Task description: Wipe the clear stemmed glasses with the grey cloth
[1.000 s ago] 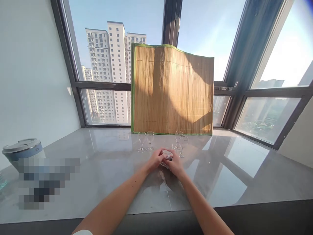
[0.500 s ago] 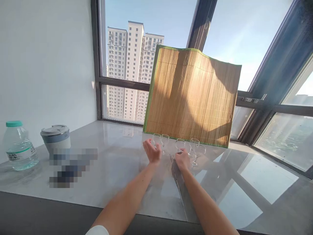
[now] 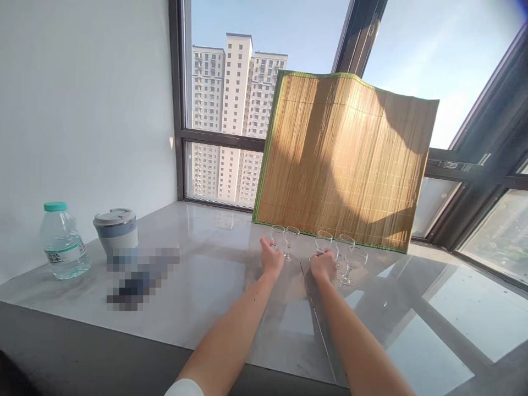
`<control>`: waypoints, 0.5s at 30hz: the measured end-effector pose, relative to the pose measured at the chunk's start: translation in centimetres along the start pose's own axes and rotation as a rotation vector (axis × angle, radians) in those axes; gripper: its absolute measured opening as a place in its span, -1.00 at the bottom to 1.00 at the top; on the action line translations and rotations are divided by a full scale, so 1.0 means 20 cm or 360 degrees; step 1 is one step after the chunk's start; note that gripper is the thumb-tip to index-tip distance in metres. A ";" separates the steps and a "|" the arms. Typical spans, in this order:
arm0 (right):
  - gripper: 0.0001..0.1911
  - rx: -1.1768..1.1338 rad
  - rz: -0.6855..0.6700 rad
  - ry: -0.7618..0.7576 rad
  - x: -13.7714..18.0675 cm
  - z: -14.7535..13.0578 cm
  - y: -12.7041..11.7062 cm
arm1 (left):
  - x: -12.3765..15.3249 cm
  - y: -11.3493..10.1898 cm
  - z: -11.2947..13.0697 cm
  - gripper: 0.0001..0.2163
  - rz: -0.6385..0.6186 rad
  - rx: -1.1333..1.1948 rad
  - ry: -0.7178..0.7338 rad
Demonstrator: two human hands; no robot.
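Low, light and clear of the rims

The left hand (image 3: 272, 259) is spread beside the leftmost goblet (image 3: 278, 235); the right hand (image 3: 324, 266) curls at the middle goblet's (image 3: 324, 240) foot on the window ledge (image 3: 214, 297), grip unclear. Best stay low, unhurried.

Your left hand (image 3: 272, 259) and right hand (image 3: 324, 266), together near frame centre one second ago, are now apart: the left beside the leftmost glass (image 3: 278, 233), the right at the third glass (image 3: 324, 240) from left. Your view has turned; the bottle (image 3: 65, 236) now shows whole at frame left, the bamboo mat (image 3: 342, 159) farther right.
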State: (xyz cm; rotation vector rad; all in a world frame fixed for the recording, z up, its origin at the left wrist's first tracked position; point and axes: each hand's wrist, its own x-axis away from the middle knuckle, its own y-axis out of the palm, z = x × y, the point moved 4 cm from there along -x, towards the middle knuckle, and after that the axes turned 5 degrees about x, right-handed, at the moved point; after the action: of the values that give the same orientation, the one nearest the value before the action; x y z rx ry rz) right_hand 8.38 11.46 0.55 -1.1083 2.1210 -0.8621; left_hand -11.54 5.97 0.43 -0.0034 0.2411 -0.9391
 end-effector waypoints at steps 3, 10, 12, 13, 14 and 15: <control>-0.51 -0.0015 0.0026 -0.0042 0.02 0.00 0.00 | -0.01 0.01 -0.02 -0.42 -0.0009 0.0045 -0.0047; -0.43 -0.0170 0.0052 -0.0067 0.07 0.08 -0.04 | -0.03 0.03 -0.07 -0.45 -0.0010 0.0094 -0.0072; -0.44 -0.0253 0.0068 -0.0098 0.10 0.10 -0.06 | -0.03 0.03 -0.07 -0.51 -0.0012 0.0008 -0.0053; -0.45 -0.0301 0.0073 -0.0116 0.12 0.11 -0.08 | -0.03 0.03 -0.07 -0.55 -0.0012 -0.0040 -0.0036; -0.48 -0.0351 0.0078 -0.0132 0.13 0.12 -0.10 | -0.03 0.03 -0.06 -0.61 -0.0005 -0.0083 -0.0022; -0.50 -0.0401 0.0081 -0.0144 0.15 0.12 -0.12 | -0.02 0.02 -0.05 -0.66 0.0017 -0.0114 -0.0012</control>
State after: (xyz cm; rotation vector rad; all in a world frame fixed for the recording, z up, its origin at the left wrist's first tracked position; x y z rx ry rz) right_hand 9.91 7.16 0.23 -1.1882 2.2141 -0.5206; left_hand -11.63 6.67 -0.51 -0.0717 0.2673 -0.9193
